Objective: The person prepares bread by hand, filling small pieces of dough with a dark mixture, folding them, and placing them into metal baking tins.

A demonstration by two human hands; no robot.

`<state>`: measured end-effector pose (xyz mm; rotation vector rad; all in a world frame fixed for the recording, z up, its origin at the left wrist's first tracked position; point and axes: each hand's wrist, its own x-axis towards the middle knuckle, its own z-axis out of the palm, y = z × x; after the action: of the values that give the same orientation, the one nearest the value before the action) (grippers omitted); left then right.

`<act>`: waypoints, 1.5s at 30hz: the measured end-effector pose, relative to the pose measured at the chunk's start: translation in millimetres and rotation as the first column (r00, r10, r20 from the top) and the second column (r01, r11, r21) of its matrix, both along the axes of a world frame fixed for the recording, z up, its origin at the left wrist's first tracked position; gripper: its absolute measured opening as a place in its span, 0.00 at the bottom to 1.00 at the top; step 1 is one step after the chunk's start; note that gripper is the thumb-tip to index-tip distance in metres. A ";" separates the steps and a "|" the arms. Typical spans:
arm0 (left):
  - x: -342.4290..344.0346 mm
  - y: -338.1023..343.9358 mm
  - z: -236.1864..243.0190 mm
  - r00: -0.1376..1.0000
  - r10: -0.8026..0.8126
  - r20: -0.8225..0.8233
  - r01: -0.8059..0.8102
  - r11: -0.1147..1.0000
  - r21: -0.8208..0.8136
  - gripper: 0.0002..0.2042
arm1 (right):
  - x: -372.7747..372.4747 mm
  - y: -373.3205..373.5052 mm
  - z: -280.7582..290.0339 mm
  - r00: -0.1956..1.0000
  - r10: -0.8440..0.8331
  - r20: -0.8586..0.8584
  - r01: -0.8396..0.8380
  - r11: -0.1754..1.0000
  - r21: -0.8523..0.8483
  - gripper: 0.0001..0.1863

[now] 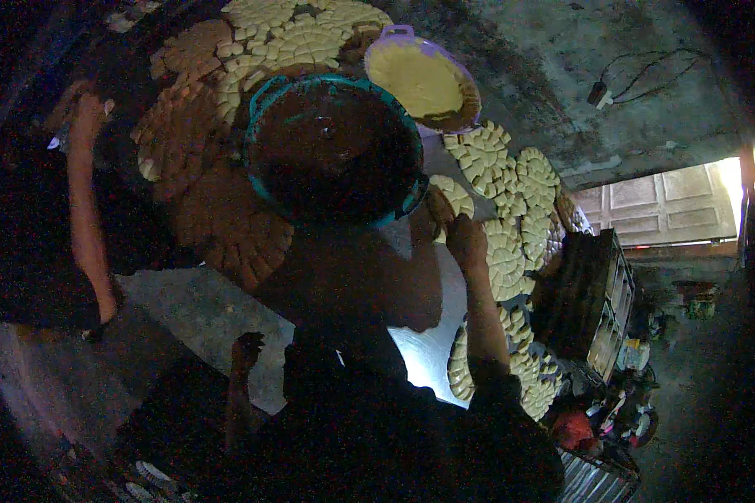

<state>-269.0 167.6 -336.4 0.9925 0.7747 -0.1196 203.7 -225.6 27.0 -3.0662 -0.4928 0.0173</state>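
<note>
My right hand (466,241) reaches to the edge of a pale yellow round patty cut into pieces (451,191). Its fingers look closed; whether a small tool is in them is too dark to tell. A dark brown shape, perhaps a shadow, lies across the patty beside the fingertips. My left hand (247,349) hangs low at the left, away from the table, fingers slightly apart and nothing seen in it. A large round basin with a teal rim (335,221) stands in front of me, its inside dark.
More cut yellow rounds (503,251) cover the table's right and far sides; shaded ones (235,235) lie left. A purple-rimmed basin (470,117) holds yellow stuff. Another person's arm (84,201) is at left. A dark wooden cabinet (575,293) and a cable (646,63) are at right.
</note>
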 end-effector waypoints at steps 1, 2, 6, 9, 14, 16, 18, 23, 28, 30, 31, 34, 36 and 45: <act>11.5 -2.8 22.5 0.933 -0.355 0.056 0.320 0.892 0.319 0.13 | -9.3 -3.0 -8.9 0.999 0.011 0.030 -0.011 1.000 0.008 0.09; 31.4 -1.7 62.5 0.748 -0.659 -0.070 0.480 0.466 0.744 0.12 | -21.3 -13.5 -25.4 0.998 0.007 0.059 -0.008 1.000 0.024 0.09; 81.3 -26.4 170.8 0.348 -0.808 -0.475 0.444 -0.304 0.843 0.13 | -34.1 -17.2 -48.5 0.959 -0.197 0.204 0.075 0.871 0.486 0.16; 126.6 -55.2 260.7 0.254 -0.863 -0.436 0.890 0.031 0.456 0.15 | -46.7 -34.9 -65.5 0.982 -0.190 0.016 0.139 0.769 0.624 0.20; 225.1 -112.5 381.0 0.226 -0.943 -0.244 0.907 0.113 0.406 0.20 | -193.4 -35.9 -10.5 0.702 0.440 -0.561 0.461 0.319 0.828 0.08; 252.7 -151.2 361.3 0.400 -0.910 -0.107 0.819 0.302 0.487 0.19 | -232.1 -44.2 8.4 0.690 0.331 -0.644 0.639 0.138 0.756 0.08; 294.1 -198.0 317.6 0.540 -0.821 0.186 0.604 0.532 0.593 0.17 | -240.4 -60.8 17.1 0.781 0.286 -0.555 0.559 0.076 0.826 0.08; 439.8 -296.7 262.4 0.656 -0.740 0.149 0.099 0.280 0.955 0.15 | -207.0 -79.2 46.3 0.845 -0.037 -0.534 0.525 0.252 0.813 0.14; 477.9 -320.7 249.6 0.654 -0.731 0.196 -0.285 0.003 0.959 0.14 | -85.1 -77.5 -27.9 0.969 -0.203 -0.142 0.238 0.596 0.767 0.18; 481.4 -318.9 251.9 0.691 -0.722 0.037 -0.258 -0.198 0.946 0.14 | -53.1 -63.0 -36.1 0.939 -0.324 -0.120 0.286 0.535 0.795 0.15; 482.9 -322.3 258.0 0.657 -0.753 0.048 -0.229 -0.138 0.964 0.14 | -43.8 -60.4 -37.4 0.915 -0.392 -0.095 0.295 0.491 0.820 0.14; 488.5 -318.2 276.6 0.602 -0.796 0.070 -0.164 -0.038 0.986 0.14 | -52.6 -68.7 -47.3 0.946 -0.290 -0.146 0.246 0.347 0.905 0.12; 482.8 -310.2 272.0 0.650 -0.757 0.065 -0.150 -0.045 0.988 0.13 | -96.5 -88.9 -41.2 0.937 0.093 -0.337 0.326 0.112 0.939 0.10; 373.2 -294.3 259.0 0.642 -0.758 0.111 0.278 0.365 0.889 0.14 | -280.6 -185.6 43.2 0.853 0.142 -0.502 0.492 -0.539 0.684 0.17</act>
<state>104.3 -126.8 -77.3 2.0960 -0.1380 -0.0564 -76.9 -411.1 70.1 -0.9419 0.2567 0.0962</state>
